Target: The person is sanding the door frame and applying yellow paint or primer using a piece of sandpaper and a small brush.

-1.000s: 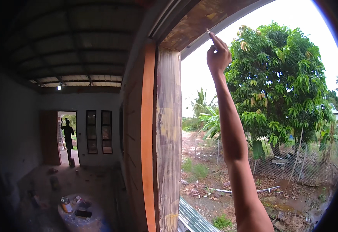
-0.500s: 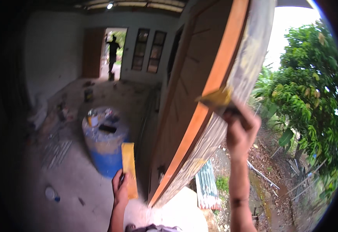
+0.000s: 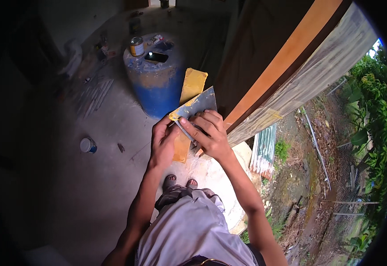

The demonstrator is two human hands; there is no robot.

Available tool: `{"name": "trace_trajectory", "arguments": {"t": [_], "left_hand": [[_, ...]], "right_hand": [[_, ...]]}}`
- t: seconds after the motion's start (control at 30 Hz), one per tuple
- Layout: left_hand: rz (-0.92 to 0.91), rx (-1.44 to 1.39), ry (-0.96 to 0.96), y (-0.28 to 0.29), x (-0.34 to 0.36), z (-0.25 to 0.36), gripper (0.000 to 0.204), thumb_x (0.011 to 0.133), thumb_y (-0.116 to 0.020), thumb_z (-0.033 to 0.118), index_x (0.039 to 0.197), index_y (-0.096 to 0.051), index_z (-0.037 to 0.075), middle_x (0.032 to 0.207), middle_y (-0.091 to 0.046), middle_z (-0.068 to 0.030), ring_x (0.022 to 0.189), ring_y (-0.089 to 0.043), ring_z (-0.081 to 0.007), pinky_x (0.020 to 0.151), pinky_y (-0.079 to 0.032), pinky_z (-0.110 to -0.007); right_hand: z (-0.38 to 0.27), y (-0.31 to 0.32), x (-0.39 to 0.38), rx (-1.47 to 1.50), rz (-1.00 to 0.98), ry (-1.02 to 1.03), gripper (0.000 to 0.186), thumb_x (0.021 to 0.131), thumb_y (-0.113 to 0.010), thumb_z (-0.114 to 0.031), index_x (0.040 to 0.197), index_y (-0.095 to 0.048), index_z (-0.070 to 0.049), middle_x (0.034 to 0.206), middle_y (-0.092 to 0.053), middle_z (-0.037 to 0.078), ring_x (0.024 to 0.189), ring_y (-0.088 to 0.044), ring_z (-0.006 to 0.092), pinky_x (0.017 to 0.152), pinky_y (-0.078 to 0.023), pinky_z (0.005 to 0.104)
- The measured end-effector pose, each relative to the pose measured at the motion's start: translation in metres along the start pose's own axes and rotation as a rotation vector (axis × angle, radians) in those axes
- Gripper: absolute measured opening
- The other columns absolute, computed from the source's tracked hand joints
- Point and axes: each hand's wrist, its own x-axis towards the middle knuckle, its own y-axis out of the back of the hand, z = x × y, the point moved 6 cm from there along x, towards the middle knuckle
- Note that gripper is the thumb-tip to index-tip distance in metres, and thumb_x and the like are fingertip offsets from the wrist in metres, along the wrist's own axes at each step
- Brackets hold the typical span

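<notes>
My left hand (image 3: 161, 144) grips a long flat board coated in yellow paste (image 3: 192, 82), held upright in front of me. My right hand (image 3: 207, 135) is closed on a metal putty knife (image 3: 199, 101), its blade lying across the board with yellow paste along one edge and corner. The fingers of my right hand spread over the blade and handle. Just right of my hands is the wooden door frame (image 3: 299, 71), streaked pale, beside an orange-brown door edge (image 3: 282, 51).
A blue barrel (image 3: 156, 91) bears a can (image 3: 137, 46) and a dark flat object (image 3: 156, 57). A small tub (image 3: 87, 144) and loose strips (image 3: 97, 96) lie on the concrete floor. Outside at right: corrugated sheet (image 3: 263, 148), debris, mesh fence, plants.
My view tipped from the upper frame down to my hands. My right hand came down from the frame with the knife to the board, which my left hand still holds.
</notes>
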Motion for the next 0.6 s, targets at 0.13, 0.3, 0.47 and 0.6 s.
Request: {"name": "trace_trajectory", "arguments": {"t": [0.13,0.3,0.47,0.6], "left_hand": [[-0.077,0.044,-0.027,-0.008,0.003,0.012,0.033,0.104,-0.052,0.01,0.133,-0.057,-0.003,0.12,-0.066,-0.0064,0.108,-0.059,-0.01,0.096,-0.047,-0.026],[-0.015,0.13,0.011,0.004,0.017,0.018,0.031,0.105,-0.052,0.011,0.131,-0.059,-0.004,0.117,-0.067,-0.0055,0.106,-0.06,-0.0096,0.095,-0.047,-0.025],[0.065,0.476,-0.224,-0.006,0.012,0.053,0.032,0.104,-0.052,0.011,0.131,-0.058,-0.006,0.111,-0.069,-0.0113,0.101,-0.064,-0.0135,0.087,-0.052,-0.028],[0.012,0.772,-0.359,-0.005,0.003,0.047,0.033,0.102,-0.055,0.013,0.128,-0.059,-0.007,0.112,-0.067,-0.0172,0.098,-0.067,-0.0243,0.076,-0.055,-0.032]], "right_hand": [[0.001,-0.009,-0.026,-0.022,0.099,-0.143,0.045,0.079,-0.066,-0.014,0.123,-0.075,-0.013,0.107,-0.061,0.004,0.105,-0.056,0.024,0.098,-0.049,0.0432],[0.02,-0.016,-0.047,-0.1,0.033,-0.272,0.052,0.074,-0.068,-0.007,0.125,-0.072,-0.011,0.11,-0.061,0.005,0.108,-0.057,0.0262,0.099,-0.049,0.0422],[0.035,0.024,-0.012,-0.007,0.051,-0.468,0.065,0.065,-0.062,0.006,0.128,-0.069,-0.006,0.118,-0.065,0.011,0.115,-0.059,0.0333,0.099,-0.049,0.0424],[0.03,0.05,0.036,0.008,-0.081,-0.482,0.069,0.059,-0.058,0.007,0.127,-0.067,-0.005,0.121,-0.067,0.011,0.115,-0.062,0.0325,0.094,-0.051,0.0416]]}}
